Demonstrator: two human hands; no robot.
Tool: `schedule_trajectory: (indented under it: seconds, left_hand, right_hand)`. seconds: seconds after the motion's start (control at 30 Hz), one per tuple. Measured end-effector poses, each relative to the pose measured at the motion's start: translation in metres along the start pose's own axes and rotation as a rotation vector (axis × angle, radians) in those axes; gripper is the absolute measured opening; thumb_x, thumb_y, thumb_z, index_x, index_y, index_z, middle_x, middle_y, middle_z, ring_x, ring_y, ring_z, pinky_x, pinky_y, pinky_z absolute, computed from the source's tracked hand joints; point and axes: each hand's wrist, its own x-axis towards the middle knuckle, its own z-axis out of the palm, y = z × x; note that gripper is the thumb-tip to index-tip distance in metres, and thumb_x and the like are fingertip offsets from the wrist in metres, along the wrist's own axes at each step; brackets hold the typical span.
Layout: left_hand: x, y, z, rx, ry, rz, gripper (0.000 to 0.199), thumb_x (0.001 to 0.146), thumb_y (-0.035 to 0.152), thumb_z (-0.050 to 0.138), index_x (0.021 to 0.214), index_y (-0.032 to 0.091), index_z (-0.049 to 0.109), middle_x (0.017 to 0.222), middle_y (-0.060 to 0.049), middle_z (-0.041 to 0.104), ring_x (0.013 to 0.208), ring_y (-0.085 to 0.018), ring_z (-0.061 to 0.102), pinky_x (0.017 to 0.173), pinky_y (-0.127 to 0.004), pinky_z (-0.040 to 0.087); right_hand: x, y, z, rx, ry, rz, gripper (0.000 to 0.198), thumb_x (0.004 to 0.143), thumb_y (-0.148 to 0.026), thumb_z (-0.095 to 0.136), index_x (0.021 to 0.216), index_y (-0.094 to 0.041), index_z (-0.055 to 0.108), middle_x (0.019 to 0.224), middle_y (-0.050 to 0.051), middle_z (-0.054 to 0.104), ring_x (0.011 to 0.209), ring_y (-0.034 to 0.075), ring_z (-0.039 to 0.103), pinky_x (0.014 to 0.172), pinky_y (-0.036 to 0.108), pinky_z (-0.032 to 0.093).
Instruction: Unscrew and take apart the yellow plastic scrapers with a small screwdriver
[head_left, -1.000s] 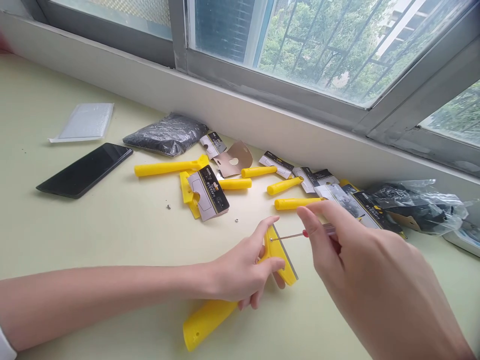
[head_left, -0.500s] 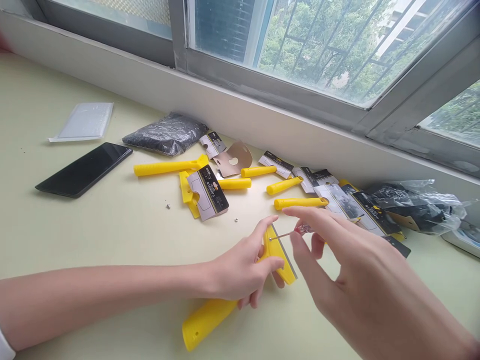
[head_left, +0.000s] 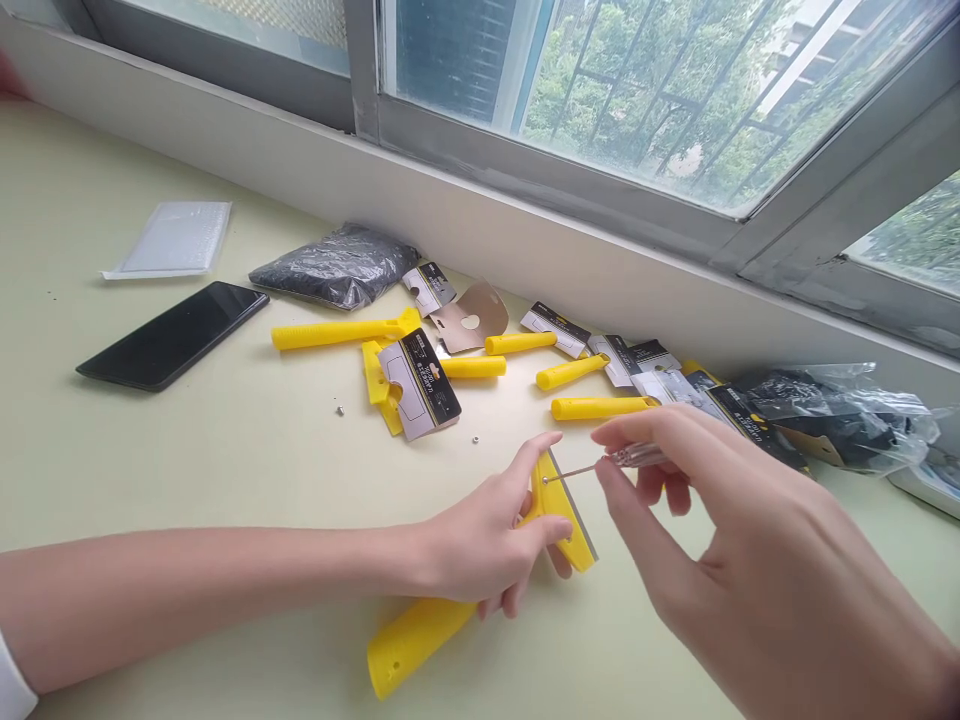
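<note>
My left hand [head_left: 495, 540] is wrapped round the head of a yellow scraper [head_left: 420, 645], whose thick handle points down toward me. A thin metal blade edge [head_left: 576, 510] runs along the far side of its head. Between thumb and fingers, my right hand [head_left: 742, 560] grips a screwdriver [head_left: 637, 456] with a clear handle. The shaft's tip meets a small screw [head_left: 545, 481] in the scraper head. Part of the scraper neck is hidden under my left hand.
Several yellow scrapers [head_left: 337, 333] and printed cards [head_left: 420, 385] lie along the sill. A small screw [head_left: 340, 410] and a nut [head_left: 475, 440] sit loose on the table. A phone [head_left: 172, 335], a bubble-wrap pouch [head_left: 171, 240] and a dark plastic bag [head_left: 337, 265] are at left; another bag [head_left: 832, 410] is at right.
My right hand has shifted slightly right and its fingers have turned on the screwdriver, showing more of the handle. The scraper stays in my left hand, almost unmoved.
</note>
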Motion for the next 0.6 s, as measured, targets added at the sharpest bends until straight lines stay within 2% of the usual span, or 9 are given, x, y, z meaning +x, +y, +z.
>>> schedule_trajectory:
  seconds: [0.07,0.13,0.2,0.3,0.37,0.47,0.53,0.6]
  left_hand:
    - [0.0,0.001,-0.001,0.016,-0.013,0.001,0.084,0.103,0.039,0.046,0.16,0.03,-0.015,0.056,0.007,0.057,0.032,-0.01,0.045,0.032,-0.018,0.041]
    - [0.0,-0.001,-0.001,0.021,-0.016,0.001,0.083,0.103,0.04,0.045,0.16,0.03,-0.014,0.053,0.007,0.056,0.033,-0.011,0.046,0.032,-0.018,0.041]
    - [0.001,-0.003,-0.001,0.008,0.0,0.007,0.081,0.102,0.04,0.046,0.16,0.032,-0.011,0.061,0.004,0.061,0.034,-0.011,0.048,0.032,-0.018,0.042]
    - [0.002,-0.006,0.001,-0.018,0.022,0.02,0.081,0.102,0.038,0.048,0.16,0.036,-0.008,0.081,-0.002,0.069,0.035,-0.008,0.051,0.034,-0.017,0.043]
    - [0.003,-0.007,0.002,-0.022,0.022,0.015,0.082,0.102,0.037,0.048,0.16,0.037,-0.009,0.089,-0.005,0.071,0.035,-0.008,0.051,0.035,-0.017,0.043]
    - [0.003,-0.008,0.002,-0.031,0.022,0.006,0.082,0.101,0.037,0.048,0.159,0.04,-0.01,0.094,-0.006,0.072,0.034,-0.008,0.05,0.034,-0.019,0.043]
    - [0.003,-0.008,0.002,-0.038,0.03,0.018,0.083,0.101,0.038,0.049,0.16,0.038,-0.009,0.091,-0.006,0.073,0.034,-0.008,0.05,0.034,-0.018,0.043]
    - [0.002,-0.008,0.001,-0.04,0.033,0.036,0.085,0.1,0.039,0.051,0.161,0.033,-0.008,0.084,-0.004,0.072,0.033,-0.007,0.049,0.035,-0.017,0.042]
  right_hand:
    - [0.001,-0.005,0.003,0.033,-0.027,0.036,0.017,0.1,-0.032,0.049,0.093,-0.024,0.061,0.088,0.004,0.067,0.062,0.014,0.059,0.055,0.024,0.044]
    - [0.001,-0.007,0.007,0.0,-0.016,0.058,0.023,0.102,-0.036,0.045,0.098,-0.023,0.063,0.083,0.004,0.068,0.06,0.015,0.06,0.054,0.025,0.043]
    - [0.0,-0.006,0.01,-0.141,0.034,0.097,0.029,0.103,-0.044,0.042,0.105,-0.023,0.063,0.067,0.002,0.065,0.047,0.016,0.055,0.046,0.026,0.035]
    - [0.0,0.0,0.01,-0.301,0.07,0.184,0.033,0.101,-0.051,0.041,0.099,-0.025,0.061,0.047,-0.003,0.054,0.033,0.016,0.044,0.04,0.027,0.024]
    - [0.0,0.003,0.007,-0.223,0.043,0.194,0.025,0.1,-0.046,0.044,0.098,-0.026,0.059,0.05,-0.004,0.057,0.036,0.016,0.049,0.041,0.026,0.029]
    - [0.001,0.007,0.001,-0.064,0.002,0.105,0.013,0.095,-0.037,0.051,0.101,-0.028,0.058,0.066,-0.003,0.066,0.047,0.014,0.058,0.045,0.023,0.037]
    - [0.001,0.009,-0.002,-0.04,-0.014,0.041,0.01,0.093,-0.034,0.053,0.097,-0.028,0.059,0.079,-0.001,0.069,0.055,0.014,0.061,0.049,0.023,0.041]
    - [0.002,0.008,-0.004,-0.032,-0.031,0.016,0.011,0.095,-0.036,0.052,0.093,-0.028,0.06,0.083,-0.001,0.069,0.057,0.014,0.061,0.051,0.023,0.043]
